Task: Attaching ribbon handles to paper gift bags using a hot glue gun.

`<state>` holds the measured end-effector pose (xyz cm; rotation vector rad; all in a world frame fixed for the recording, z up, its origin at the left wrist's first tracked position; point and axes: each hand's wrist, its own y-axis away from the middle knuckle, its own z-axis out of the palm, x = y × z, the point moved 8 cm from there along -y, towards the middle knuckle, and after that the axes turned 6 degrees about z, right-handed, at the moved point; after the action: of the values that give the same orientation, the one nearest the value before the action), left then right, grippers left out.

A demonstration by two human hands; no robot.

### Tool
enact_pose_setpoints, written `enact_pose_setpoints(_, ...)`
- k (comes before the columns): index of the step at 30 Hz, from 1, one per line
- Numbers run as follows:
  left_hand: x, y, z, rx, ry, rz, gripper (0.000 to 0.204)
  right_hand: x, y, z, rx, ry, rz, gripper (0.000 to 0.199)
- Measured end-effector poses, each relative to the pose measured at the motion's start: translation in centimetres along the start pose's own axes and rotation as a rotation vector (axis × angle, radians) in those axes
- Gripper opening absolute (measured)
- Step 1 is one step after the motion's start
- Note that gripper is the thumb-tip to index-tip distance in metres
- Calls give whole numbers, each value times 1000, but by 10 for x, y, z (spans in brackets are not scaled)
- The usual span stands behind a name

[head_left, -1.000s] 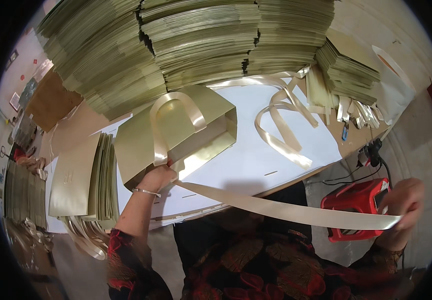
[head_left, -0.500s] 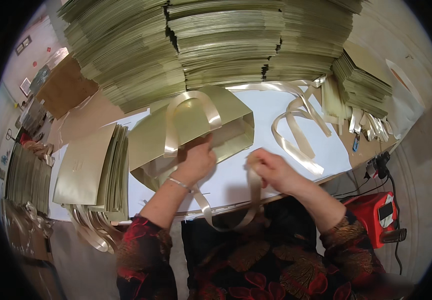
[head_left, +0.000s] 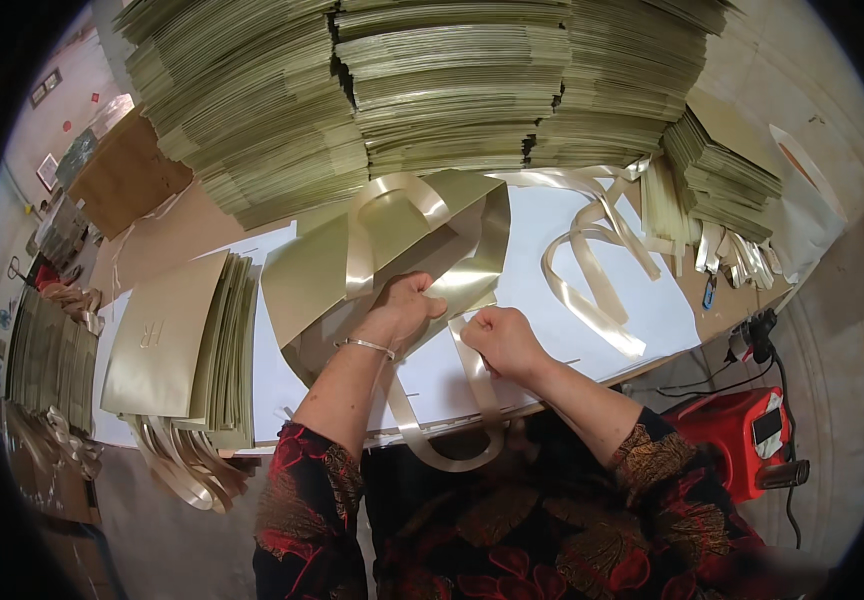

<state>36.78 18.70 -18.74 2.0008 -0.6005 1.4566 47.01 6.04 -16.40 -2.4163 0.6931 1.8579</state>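
Note:
A gold paper bag (head_left: 302,290) lies open-mouthed toward me on the white sheet, a satin ribbon handle (head_left: 360,260) looping over its far panel. At the mouth, my left hand (head_left: 402,308) is closed on the near panel, some fingers hidden in the bag. Just right of it, my right hand (head_left: 502,343) pinches the end of a second champagne ribbon (head_left: 422,452) against or very near the panel's edge. That ribbon droops in a loop past the table's front edge, its other end running up behind my left wrist.
Tall stacks of flat gold bags (head_left: 442,90) wall off the back. Folded bags with ribbons (head_left: 167,340) lie at left. Loose ribbons (head_left: 592,270) curl at right, near a blue cutter (head_left: 709,290). A red container (head_left: 742,440) with a phone stands beyond the table's right front.
My right hand has moved left and up, bringing the ribbon end to the bag's near edge. The bag's mouth has opened wider, and my left hand has shifted slightly right.

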Motion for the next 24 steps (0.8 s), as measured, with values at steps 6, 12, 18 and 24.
enact_pose_setpoints(6,-2,1,-1,2,-37,-22,10,5,-4,7,-15,-77,135,21)
enact_pose_setpoints(12,-3,3,1,-12,-44,-11,11,10,-12,18,-77,-132,170,20)
enact_pose_setpoints(18,6,4,3,6,-129,48,15,9,-10,20,-112,-159,197,17)
enact_pose_setpoints(24,6,3,3,29,-124,30,22,9,4,14,-44,-199,127,30)
